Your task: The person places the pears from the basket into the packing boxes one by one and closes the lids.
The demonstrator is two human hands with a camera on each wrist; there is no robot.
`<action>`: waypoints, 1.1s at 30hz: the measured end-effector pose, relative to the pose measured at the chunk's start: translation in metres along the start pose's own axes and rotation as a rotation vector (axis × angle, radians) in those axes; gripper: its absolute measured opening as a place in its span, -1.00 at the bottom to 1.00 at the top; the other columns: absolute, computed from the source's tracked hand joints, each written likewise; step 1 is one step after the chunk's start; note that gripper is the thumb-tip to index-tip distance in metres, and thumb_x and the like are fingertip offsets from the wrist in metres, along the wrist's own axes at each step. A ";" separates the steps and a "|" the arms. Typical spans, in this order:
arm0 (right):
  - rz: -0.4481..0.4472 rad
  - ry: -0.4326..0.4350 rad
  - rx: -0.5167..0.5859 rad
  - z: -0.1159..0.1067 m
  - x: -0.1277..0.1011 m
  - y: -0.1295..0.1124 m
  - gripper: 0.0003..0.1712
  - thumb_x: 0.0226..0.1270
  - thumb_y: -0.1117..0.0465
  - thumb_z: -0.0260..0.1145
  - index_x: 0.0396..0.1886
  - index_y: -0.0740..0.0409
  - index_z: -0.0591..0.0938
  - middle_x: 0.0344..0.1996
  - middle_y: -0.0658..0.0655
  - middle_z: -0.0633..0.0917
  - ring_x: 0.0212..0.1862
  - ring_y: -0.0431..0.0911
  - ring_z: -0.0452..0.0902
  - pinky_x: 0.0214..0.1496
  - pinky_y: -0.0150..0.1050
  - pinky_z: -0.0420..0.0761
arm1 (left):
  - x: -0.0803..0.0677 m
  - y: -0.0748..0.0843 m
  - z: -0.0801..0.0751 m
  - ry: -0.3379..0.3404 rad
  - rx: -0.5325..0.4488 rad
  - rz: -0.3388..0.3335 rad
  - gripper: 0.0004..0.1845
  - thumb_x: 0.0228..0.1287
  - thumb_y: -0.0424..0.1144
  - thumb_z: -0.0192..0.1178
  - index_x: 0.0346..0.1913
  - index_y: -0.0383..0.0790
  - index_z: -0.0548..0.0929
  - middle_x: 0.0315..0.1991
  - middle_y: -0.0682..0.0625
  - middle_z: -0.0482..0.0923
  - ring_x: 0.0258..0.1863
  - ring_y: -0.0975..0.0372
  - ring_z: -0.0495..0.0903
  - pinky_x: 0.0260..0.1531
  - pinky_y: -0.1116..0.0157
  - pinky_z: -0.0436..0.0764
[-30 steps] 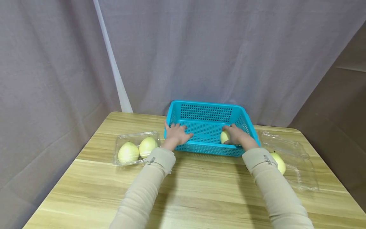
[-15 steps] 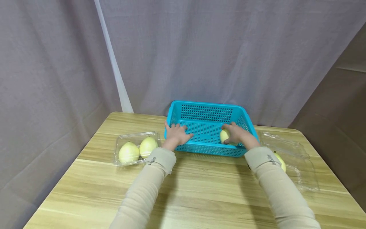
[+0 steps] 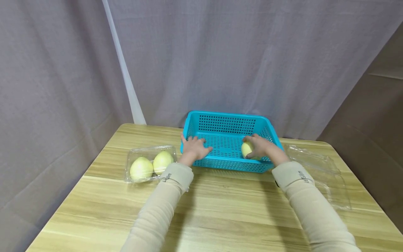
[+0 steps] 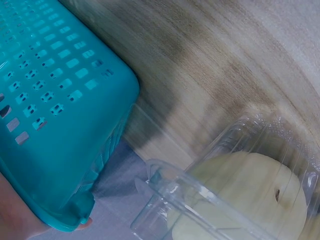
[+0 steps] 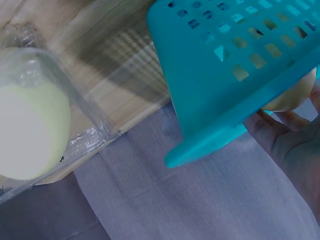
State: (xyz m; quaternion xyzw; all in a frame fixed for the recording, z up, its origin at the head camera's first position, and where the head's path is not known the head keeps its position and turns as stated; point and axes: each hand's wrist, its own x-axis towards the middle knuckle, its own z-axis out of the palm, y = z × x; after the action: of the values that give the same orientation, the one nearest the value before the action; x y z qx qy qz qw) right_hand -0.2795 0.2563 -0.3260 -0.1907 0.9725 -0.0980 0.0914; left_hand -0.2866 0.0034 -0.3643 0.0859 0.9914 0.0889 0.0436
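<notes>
A turquoise plastic basket [image 3: 230, 164] stands at the back of the wooden table. My left hand [image 3: 194, 147] rests at its front left corner with spread fingers and holds nothing; in the left wrist view part of that hand [image 4: 17, 212] lies against the basket's rim. Inside the basket's right end, my right hand [image 3: 259, 146] grips a pale yellow-green pear [image 3: 247, 149] from above, fingers curled round it. Through the right wrist view, this pear [image 5: 295, 95] shows behind the rim beside the fingers [image 5: 270, 127].
Left of the basket, a clear plastic clamshell box [image 3: 133, 151] holds two pears [image 3: 141, 168]. Another clear box [image 3: 333, 190] lies opened at the right; its pear [image 5: 35, 125] shows in the right wrist view, hidden by the sleeve in the head view. A grey curtain [image 3: 226, 63] hangs behind.
My right forearm has swung slightly right, covering the pear in the right box. The gripped pear has shifted a touch left inside the basket. The left hand keeps its place.
</notes>
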 end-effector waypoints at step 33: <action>-0.068 0.060 0.012 -0.026 -0.024 0.005 -0.29 0.01 0.17 0.45 0.18 0.28 0.41 0.06 0.51 0.40 -0.14 0.22 0.49 -0.25 0.03 0.60 | 0.002 0.006 0.001 0.001 -0.006 0.012 -0.34 0.30 0.34 -0.16 0.35 0.12 0.35 0.42 -0.05 0.22 0.44 -0.04 0.10 0.37 -0.23 -0.37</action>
State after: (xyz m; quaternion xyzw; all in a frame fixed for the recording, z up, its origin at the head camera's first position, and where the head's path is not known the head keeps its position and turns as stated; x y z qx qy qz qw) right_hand -0.2646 0.2746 -0.2990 -0.2198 0.9672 -0.1126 0.0597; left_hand -0.2878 0.0098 -0.3645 0.0917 0.9906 0.0924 0.0427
